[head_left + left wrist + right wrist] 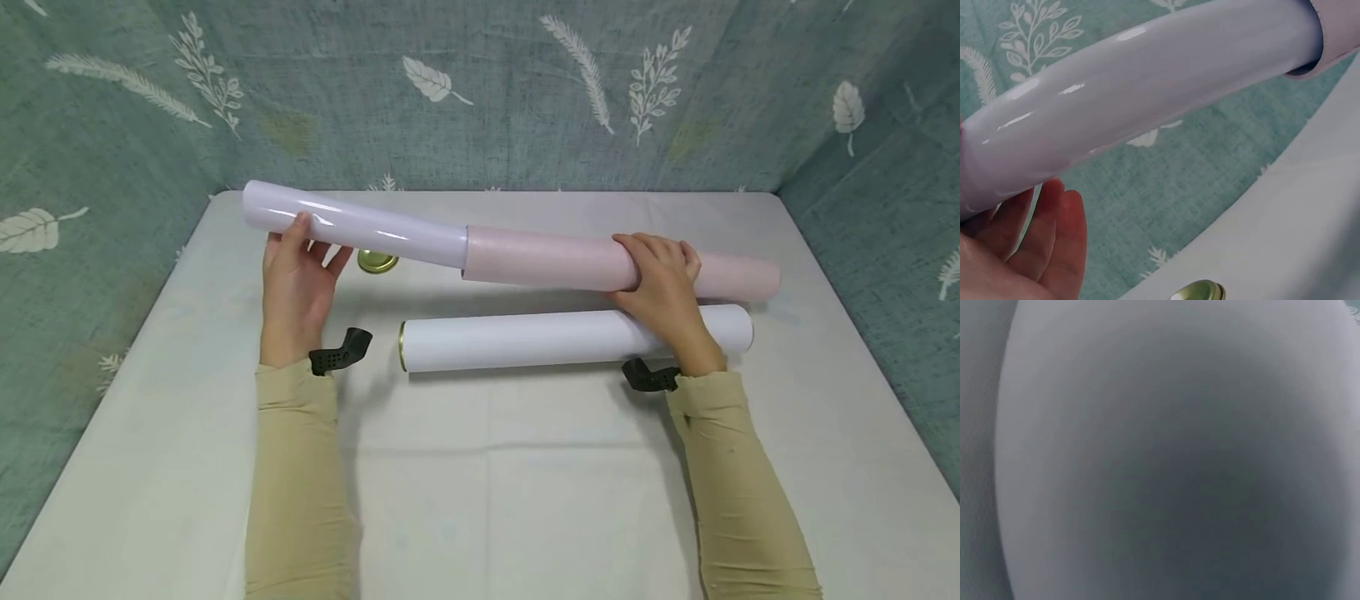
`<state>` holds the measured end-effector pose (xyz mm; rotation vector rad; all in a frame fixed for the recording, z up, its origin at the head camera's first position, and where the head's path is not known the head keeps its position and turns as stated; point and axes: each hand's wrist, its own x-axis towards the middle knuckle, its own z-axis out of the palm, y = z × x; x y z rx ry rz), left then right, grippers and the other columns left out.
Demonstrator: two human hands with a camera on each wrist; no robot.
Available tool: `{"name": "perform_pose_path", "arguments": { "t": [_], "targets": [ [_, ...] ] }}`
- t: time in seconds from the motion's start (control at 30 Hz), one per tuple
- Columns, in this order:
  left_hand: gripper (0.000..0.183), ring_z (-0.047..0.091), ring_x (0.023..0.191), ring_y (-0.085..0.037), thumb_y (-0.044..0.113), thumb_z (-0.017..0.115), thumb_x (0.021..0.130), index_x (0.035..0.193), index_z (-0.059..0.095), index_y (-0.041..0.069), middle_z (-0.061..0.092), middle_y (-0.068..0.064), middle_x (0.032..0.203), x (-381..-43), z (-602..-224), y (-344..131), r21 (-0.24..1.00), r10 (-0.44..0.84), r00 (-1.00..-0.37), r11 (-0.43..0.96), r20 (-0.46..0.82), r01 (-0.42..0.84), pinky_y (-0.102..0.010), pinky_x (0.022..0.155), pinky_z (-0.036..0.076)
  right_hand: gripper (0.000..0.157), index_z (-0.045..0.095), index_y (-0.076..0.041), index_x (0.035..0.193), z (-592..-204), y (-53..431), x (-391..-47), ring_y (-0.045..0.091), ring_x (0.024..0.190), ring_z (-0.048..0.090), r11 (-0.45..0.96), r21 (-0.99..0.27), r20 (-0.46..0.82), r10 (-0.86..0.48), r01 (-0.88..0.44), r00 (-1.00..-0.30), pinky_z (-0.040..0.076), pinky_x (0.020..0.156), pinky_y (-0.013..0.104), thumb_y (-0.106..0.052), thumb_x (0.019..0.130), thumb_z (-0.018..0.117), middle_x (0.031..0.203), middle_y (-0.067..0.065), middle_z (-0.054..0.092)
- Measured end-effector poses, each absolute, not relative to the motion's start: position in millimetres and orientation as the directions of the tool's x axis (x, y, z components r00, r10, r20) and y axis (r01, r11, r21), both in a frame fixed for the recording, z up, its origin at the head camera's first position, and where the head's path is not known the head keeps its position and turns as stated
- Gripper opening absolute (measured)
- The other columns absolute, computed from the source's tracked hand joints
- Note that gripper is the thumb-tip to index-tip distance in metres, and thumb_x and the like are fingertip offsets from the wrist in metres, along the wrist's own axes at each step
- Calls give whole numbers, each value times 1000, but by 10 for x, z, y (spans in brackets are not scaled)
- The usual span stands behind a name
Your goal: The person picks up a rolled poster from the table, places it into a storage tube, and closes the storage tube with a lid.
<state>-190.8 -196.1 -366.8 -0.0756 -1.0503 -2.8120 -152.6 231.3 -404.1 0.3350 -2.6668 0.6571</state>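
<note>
A glossy pale lavender roll [375, 227] runs into the open left end of a pink tube [547, 258]. My left hand [296, 283] holds the roll near its far left end, thumb in front and fingers behind and beneath. In the left wrist view the roll [1147, 81] slants up to the rim of the pink tube [1341, 28]. My right hand [663, 287] grips the pink tube right of its middle, from above. A white tube [510, 340] with a gold rim lies just in front, partly behind the right wrist.
A round gold lid [377, 262] lies on the white tabletop [480, 517], below the roll. Green leaf-patterned cloth [480, 108] stands around the back and sides. A blurred pale rounded surface [1172, 425] fills most of the right wrist view.
</note>
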Motion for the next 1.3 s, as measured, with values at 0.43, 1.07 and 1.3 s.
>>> {"name": "perform_pose_path", "arguments": {
  "t": [0.43,1.07,1.3],
  "targets": [
    [45,48,103,-28,18,64,83,121,43,10,46,-11,116,-1873,-3703,-2027,618,-207,-978,-766,23,177,-43,92,36,67,50,-16,124,-4030,2328,-1531,28,115,37,867,-367,432,-160,-336,-887,5,99,48,-18,64,79,123,8,49],
    [36,47,92,-22,31,59,86,112,41,12,38,-8,112,-1870,-3775,-2068,765,-302,-953,-613,2,196,-36,79,39,68,51,-15,123,-4061,2265,-1494,29,114,37,875,-361,437,-148,-323,-887,7,98,50,-18,62,81,122,9,49],
    [41,49,93,-22,36,55,88,117,39,13,38,-9,117,-1872,-3868,-2058,851,-309,-951,-502,-8,156,-36,79,40,67,51,-15,124,-4090,2278,-1504,30,113,37,879,-347,431,-161,-328,-888,7,98,51,-19,63,80,122,9,49]
  ]
}}
